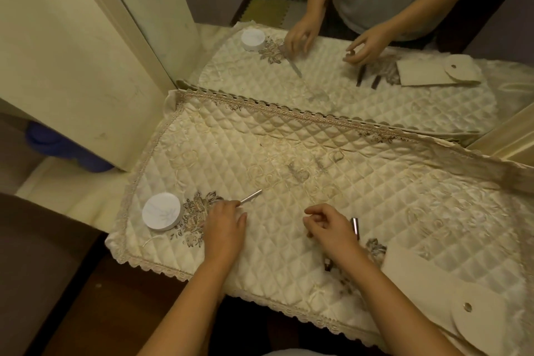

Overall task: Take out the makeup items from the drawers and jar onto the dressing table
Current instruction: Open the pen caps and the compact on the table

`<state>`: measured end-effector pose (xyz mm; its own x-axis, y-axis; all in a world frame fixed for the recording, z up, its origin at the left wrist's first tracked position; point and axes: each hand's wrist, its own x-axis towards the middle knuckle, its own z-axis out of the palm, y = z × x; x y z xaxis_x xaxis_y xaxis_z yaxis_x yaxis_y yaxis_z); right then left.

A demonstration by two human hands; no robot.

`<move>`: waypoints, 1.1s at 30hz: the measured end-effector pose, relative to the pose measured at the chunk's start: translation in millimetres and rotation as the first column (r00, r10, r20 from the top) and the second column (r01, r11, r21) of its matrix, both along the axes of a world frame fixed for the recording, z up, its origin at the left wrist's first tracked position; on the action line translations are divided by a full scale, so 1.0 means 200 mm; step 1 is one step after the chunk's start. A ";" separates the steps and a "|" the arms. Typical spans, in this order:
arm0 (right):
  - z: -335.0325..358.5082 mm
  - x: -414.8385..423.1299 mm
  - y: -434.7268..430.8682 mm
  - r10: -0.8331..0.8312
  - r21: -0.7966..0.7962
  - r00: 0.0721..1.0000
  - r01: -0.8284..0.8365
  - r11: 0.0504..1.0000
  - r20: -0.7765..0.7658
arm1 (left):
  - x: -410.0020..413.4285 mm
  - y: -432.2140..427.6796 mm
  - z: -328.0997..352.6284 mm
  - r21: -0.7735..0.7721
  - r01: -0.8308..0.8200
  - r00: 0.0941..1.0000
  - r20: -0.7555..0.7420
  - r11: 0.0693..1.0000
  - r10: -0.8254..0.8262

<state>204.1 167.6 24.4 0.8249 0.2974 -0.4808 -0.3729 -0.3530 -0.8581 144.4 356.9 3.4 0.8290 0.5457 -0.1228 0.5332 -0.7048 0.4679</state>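
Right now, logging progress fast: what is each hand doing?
Left hand: closed on a thin silver tool.
Right hand: fingers curled; holding anything cannot be told.

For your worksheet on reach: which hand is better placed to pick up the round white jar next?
Probably the left hand. It rests just right of the round white jar, though it holds a thin metal tool; the right hand is farther away.

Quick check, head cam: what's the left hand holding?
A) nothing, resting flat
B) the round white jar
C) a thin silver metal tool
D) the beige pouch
C: the left hand grips a thin silver tool whose tip sticks out past the fingers above the quilted cloth, while the round white jar sits untouched to its left and the beige pouch lies far right.
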 end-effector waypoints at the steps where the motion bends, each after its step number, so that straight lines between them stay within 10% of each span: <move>1: -0.01 -0.01 0.06 -0.015 -0.003 1.000 0.015 1.000 -0.026 | 0.01 0.07 -0.01 0.027 0.025 0.999 -0.039 0.999 -0.024; 12: -0.06 -0.14 0.60 -0.370 -0.054 0.915 0.366 0.929 -0.163 | 0.11 0.42 -0.01 -0.181 0.426 0.874 -0.168 0.886 -0.455; 20: 0.01 -0.18 0.71 -0.537 0.009 0.828 0.546 0.838 -0.162 | 0.06 0.50 0.09 -0.762 0.250 0.894 -0.056 0.598 -0.445; 26: 0.04 -0.15 0.69 -0.587 0.157 0.761 0.638 0.753 -0.276 | 0.06 0.47 0.11 -0.789 0.341 0.816 -0.020 0.511 -0.577; 33: 0.07 -0.14 0.67 -0.503 0.198 0.841 0.537 0.820 -0.199 | 0.10 0.35 0.16 -0.887 0.164 0.924 -0.016 0.431 -0.383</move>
<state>176.3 302.1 39.0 0.8227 -0.0393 -0.5671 -0.5582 0.1327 -0.8190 164.8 427.2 36.0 0.8124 -0.1826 -0.5538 0.5393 -0.1261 0.8326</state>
